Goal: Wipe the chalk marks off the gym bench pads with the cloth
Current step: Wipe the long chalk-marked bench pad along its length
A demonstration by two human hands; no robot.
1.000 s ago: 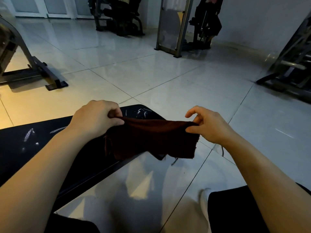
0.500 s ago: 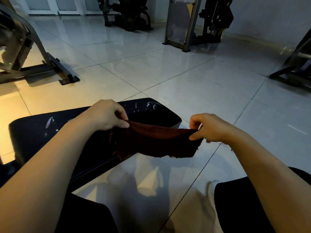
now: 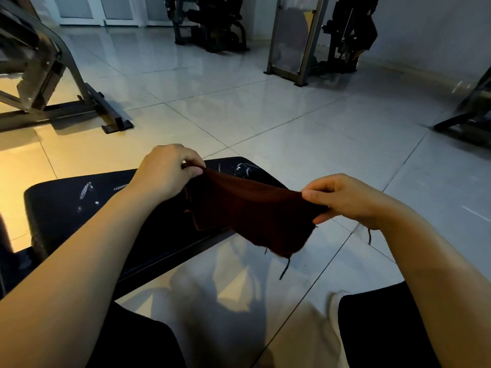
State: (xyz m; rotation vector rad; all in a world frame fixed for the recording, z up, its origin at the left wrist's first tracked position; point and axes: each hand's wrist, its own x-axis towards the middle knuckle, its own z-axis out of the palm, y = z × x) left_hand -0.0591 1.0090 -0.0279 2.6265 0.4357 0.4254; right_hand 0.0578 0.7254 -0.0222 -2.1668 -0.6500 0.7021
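Head view shows the left hand and right hand each pinching an end of the dark red frayed cloth, stretched above the black padded bench pad, whose white chalk marks await a lowered, pressed wipe.

Glossy pale floor tiles with dark grout lines, warm light on those at left. Metal machine frame at upper left, foot flat on the floor. Dark exercise machines along the far wall, beside an upright grey frame.
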